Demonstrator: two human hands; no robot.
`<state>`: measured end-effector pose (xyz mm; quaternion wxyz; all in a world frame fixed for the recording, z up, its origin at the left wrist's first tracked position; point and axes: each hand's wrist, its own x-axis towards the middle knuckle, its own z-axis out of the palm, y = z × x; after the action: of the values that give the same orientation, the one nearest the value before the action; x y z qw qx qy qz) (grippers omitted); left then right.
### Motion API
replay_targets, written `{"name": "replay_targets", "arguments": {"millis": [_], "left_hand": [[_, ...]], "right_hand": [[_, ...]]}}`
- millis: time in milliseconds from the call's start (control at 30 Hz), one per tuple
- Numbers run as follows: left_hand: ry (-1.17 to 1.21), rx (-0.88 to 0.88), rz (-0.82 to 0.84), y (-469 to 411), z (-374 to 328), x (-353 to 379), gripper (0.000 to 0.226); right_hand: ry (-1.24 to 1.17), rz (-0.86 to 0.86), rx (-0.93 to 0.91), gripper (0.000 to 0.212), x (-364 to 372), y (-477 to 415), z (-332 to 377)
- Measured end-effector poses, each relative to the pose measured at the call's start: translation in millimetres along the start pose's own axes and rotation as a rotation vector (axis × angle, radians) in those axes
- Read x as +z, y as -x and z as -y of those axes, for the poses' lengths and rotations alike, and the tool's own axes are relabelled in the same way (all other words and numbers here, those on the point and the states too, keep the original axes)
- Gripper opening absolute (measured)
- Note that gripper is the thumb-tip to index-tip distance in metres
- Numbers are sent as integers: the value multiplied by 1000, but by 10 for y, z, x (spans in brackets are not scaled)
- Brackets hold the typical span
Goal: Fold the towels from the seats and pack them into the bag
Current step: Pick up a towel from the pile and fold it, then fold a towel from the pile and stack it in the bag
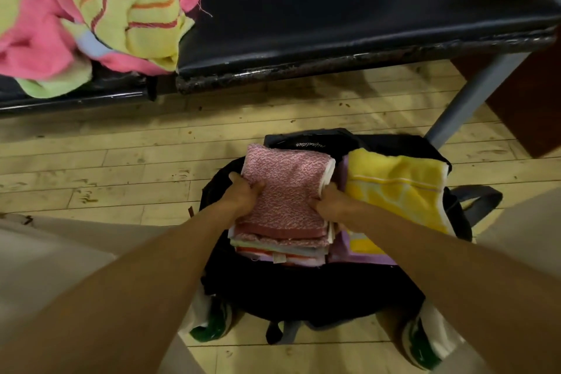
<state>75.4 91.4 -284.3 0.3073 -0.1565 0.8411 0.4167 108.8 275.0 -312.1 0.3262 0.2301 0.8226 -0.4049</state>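
**Pink towel going down onto the stack in the bag**

Both forearms reach away from the camera, down over the open black bag [303, 291] standing on the wooden floor [100, 167] between two green-and-white shoes [212, 325].

- Left hand [244, 193] grips the left edge of a folded pink towel [287, 188], fingers curled round it.
- Right hand [332, 205] grips the right edge the same way, wedged between the pink towel and a folded yellow towel [397, 188] just beside it.
- Pink towel sits between the hands, long axis running near to far, lying on top of a stack of folded towels [282, 247] already in the left half of the bag. Neither hand is nearer; they are level with each other.
- Yellow towel fills the right half, over a lilac one [361, 255] beneath.
- Bag looks close to full; the stacks rise above its rim.

Far left, on the dark seats [334, 9], a loose heap of pink and pale-green striped towels [100, 9] lies unfolded, well apart from the bag.

Judgement: packing step in hand; the next move is likely pressing the pink towel flat, then reaching far left for the heap. Several towels remain.
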Motion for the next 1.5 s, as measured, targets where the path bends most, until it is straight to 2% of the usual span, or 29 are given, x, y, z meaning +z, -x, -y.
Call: {"name": "replay_targets", "arguments": {"millis": [100,300,367,433,533,700,900,1000,1100,1200,1300,1433,1500], "left_hand": [[-107,23,-38,91,-96,6,81],[-346,90,26,440,-416,-119,61],[-422,127,82,584,-604,-211,44],[-442,179,99,720,-774,-332,19],[-349,259,107,912,-1019,-531,9],[-196,459,63,1215,-1336,-1028,9],[-69,533,-45,1300,-1408,-1748,13],[67,548,-218,1195,-1249,-2041,15],[32,552,-437,1118,-1121,-2248,19],[78,523,-547,1054,-1055,-2388,23],[170,457,-565,1004,-1021,-2451,23],[339,429,-563,960,-1031,-2489,20],[423,403,-523,947,-1032,-2508,26]], "right_hand": [[19,35,-11,67,-111,116,23],[142,29,-89,27,-529,604,185],[137,-19,-86,14,-706,727,228],[55,-33,-69,10,-875,836,321],[-58,-31,-183,11,-1049,1094,605],[-174,-72,-393,8,-1153,1314,1225],[-193,-75,-554,18,-1170,1391,1970],[-202,-70,-617,14,-1099,1306,2298],[-213,-94,-666,11,-975,1165,2594],[-156,-158,-740,14,-794,1025,2853],[-26,-197,-790,12,-562,915,3100],[46,-206,-707,30,-261,844,3346],[61,-287,-696,35,-159,840,3396]]}}
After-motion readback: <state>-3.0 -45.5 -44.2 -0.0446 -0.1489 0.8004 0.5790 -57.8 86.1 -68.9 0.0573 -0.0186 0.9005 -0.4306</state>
